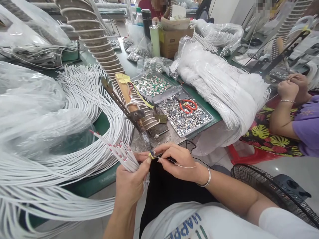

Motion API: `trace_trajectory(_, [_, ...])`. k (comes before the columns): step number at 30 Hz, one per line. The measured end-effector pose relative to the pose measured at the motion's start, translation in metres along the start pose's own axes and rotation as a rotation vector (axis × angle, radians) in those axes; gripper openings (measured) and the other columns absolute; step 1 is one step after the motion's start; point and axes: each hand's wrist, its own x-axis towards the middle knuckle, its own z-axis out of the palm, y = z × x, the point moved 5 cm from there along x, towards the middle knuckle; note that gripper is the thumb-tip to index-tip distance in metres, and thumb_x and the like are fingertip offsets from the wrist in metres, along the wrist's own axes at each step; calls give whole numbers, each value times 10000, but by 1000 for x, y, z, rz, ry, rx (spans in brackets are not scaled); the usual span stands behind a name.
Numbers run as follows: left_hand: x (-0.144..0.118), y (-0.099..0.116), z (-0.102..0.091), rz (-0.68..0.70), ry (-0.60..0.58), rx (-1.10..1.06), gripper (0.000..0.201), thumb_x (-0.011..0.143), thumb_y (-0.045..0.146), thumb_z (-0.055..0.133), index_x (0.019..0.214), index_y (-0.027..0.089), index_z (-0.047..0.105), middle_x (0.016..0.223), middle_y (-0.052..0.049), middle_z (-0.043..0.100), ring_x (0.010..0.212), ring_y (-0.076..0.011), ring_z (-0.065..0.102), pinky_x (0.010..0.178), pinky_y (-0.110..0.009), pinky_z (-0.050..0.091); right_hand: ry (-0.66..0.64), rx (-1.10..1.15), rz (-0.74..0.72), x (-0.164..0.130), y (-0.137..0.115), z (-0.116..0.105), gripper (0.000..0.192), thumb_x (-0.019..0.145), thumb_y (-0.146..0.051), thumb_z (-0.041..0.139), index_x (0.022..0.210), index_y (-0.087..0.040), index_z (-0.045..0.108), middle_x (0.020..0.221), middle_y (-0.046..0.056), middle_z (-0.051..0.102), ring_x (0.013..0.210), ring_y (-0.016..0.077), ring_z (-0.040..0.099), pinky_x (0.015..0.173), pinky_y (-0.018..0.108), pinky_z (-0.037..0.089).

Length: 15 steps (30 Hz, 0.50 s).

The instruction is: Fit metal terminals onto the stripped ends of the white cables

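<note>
My left hand (132, 181) is closed around a bundle of white cables (126, 156), whose stripped ends show red and white wires. Its thumb and forefinger reach to a small yellow piece (150, 155) at the tip of a soldering iron (145, 135). The iron is clamped on a stand and points down toward me. Between the fingers of my right hand (178, 162) runs a thin strand of solder wire (184, 165), its front end close to the iron's tip. What exactly meets at the tip is too small to make out.
Coiled white cables (104, 162) cover the left side. A tray of metal connectors (185, 122) holds orange-handled scissors (188, 106); small green boards (152, 84) lie behind. A ribbed hose (99, 43) rises above the iron. At right are bagged cables (219, 79), a fan (269, 189) and a co-worker's hands (291, 88).
</note>
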Motion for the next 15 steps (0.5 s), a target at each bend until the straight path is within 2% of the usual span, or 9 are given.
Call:
trace_trajectory(9, [-3, 6, 1, 24, 40, 80, 157, 706, 292, 732, 692, 160, 648, 876, -89, 702, 766, -226, 660, 643, -323, 521, 23, 19, 20, 1, 0, 2, 100, 855, -94, 569, 808, -176, 536, 978, 107, 683, 940, 153, 660, 851, 287, 548])
trace_trajectory(15, [-3, 12, 2, 44, 39, 101, 171, 709, 314, 721, 684, 162, 647, 856, -99, 699, 764, -240, 658, 646, -342, 526, 21, 8, 8, 4, -3, 1, 99, 861, -89, 563, 817, -175, 539, 968, 105, 678, 939, 152, 656, 846, 274, 544])
